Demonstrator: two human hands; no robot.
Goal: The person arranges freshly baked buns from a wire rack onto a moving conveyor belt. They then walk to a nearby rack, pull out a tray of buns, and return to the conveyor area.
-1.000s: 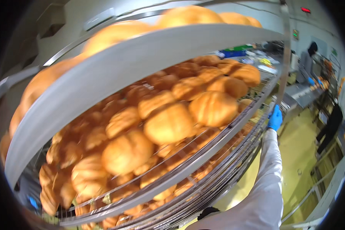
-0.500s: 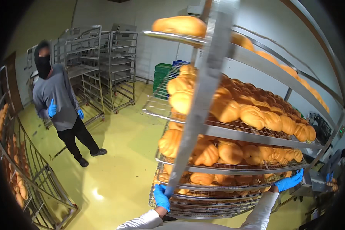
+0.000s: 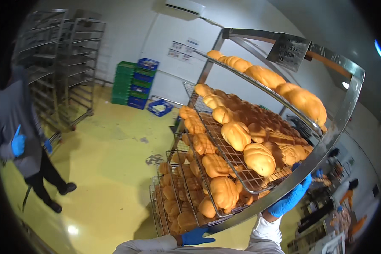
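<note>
A tall steel trolley rack (image 3: 334, 127) stands right before me, its wire shelves (image 3: 224, 146) loaded with several golden bread loaves (image 3: 258, 158). My right hand (image 3: 291, 198), in a blue glove and white sleeve, grips the rack's near upright post. Lower down, my left hand (image 3: 195, 237), also blue-gloved, holds the same post near the bottom shelves. More loaves (image 3: 262, 76) line the top shelf.
A person in a grey top and blue gloves (image 3: 19, 144) stands at the left on the yellow floor (image 3: 110, 169). Empty steel racks (image 3: 67, 63) stand behind them. Stacked green and blue crates (image 3: 135, 82) sit by the back wall. Other workers (image 3: 347, 194) are at the far right.
My view has swung right and the rack now sits farther off, tilted. Both hands stay on the post. The person at the left has shifted toward the picture's edge.
</note>
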